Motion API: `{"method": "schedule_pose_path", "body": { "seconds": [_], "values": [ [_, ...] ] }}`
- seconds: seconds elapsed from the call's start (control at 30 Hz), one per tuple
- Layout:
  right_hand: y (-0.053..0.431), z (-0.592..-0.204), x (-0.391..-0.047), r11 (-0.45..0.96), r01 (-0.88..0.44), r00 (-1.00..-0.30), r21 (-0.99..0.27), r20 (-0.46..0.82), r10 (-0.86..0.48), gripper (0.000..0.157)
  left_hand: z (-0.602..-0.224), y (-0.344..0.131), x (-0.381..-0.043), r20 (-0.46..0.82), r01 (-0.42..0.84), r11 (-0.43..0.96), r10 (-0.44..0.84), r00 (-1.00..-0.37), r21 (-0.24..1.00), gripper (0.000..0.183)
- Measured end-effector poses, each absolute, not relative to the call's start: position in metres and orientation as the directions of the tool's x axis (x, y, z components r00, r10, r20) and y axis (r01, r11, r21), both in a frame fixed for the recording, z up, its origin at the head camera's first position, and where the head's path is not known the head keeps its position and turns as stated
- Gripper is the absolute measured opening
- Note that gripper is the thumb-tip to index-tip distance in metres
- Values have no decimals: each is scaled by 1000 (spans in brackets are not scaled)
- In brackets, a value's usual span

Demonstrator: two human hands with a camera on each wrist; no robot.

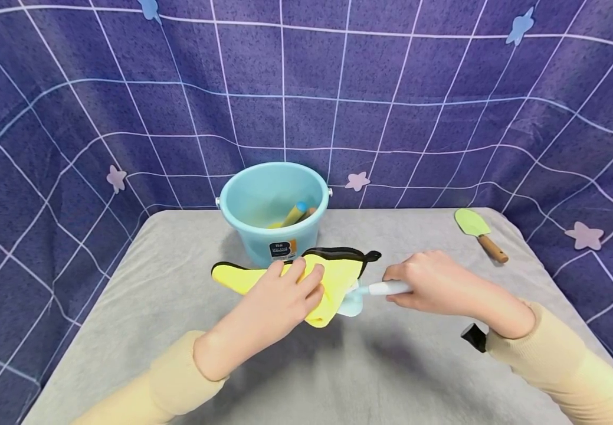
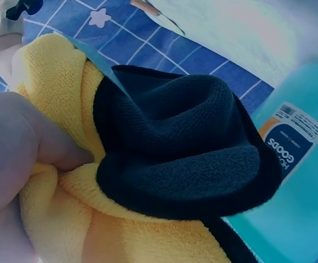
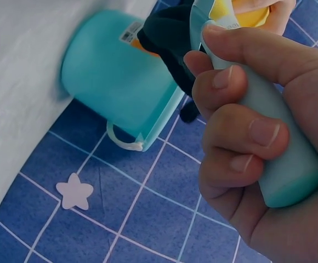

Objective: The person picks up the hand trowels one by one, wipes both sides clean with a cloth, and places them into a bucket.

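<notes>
Both hands [image 1: 284, 296] [image 1: 439, 282] closed round cloth [image 1: 339, 282], handle [image 1: 389, 288]

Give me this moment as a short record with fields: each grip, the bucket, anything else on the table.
left grip: holds a yellow cloth with black edging
right grip: curled round the pale handle of a blue tool
tool head: partly hidden by the cloth
bucket: light blue, upright, beyond the cloth
inside bucket: blue-ended yellow item, others partly hidden
table, far right: green trowel, wooden handle
</notes>
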State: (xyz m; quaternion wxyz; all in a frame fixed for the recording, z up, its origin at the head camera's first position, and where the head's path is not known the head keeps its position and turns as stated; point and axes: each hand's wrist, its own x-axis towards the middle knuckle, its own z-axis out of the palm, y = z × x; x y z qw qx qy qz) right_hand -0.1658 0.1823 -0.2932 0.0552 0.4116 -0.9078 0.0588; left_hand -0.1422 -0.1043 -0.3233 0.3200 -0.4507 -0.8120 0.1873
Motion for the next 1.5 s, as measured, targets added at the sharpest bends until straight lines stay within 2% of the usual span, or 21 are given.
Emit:
{"method": "schedule_pose_path", "body": {
  "seconds": [0.63, 0.77, 0.93, 1.1, 1.2, 1.5],
  "values": [
    [194, -296, -166, 660, -749, -659, -56, 170, -733, 13, -337, -132, -154, 378, 616, 543, 840, -390, -570, 26],
    [195, -295, -166, 671, -738, -671, -65, 174, -721, 13, -341, -137, -157, 414, 609, 551, 833, -366, -571, 28],
    [197, -293, -165, 684, -726, -683, -70, 184, -707, 12, -344, -141, -160, 488, 622, 577, 807, -333, -530, 38],
    [200, -292, -165, 695, -714, -695, -83, 204, -689, 12, -350, -144, -161, 490, 637, 614, 779, -392, -466, 32],
    [202, -290, -164, 700, -708, -701, -95, 216, -680, 11, -355, -146, -162, 475, 639, 635, 764, -436, -434, 35],
    [203, -285, -163, 691, -715, -689, -105, 274, -671, 9, -364, -144, -164, 541, 654, 694, 689, -483, -300, 42]
  ]
}}
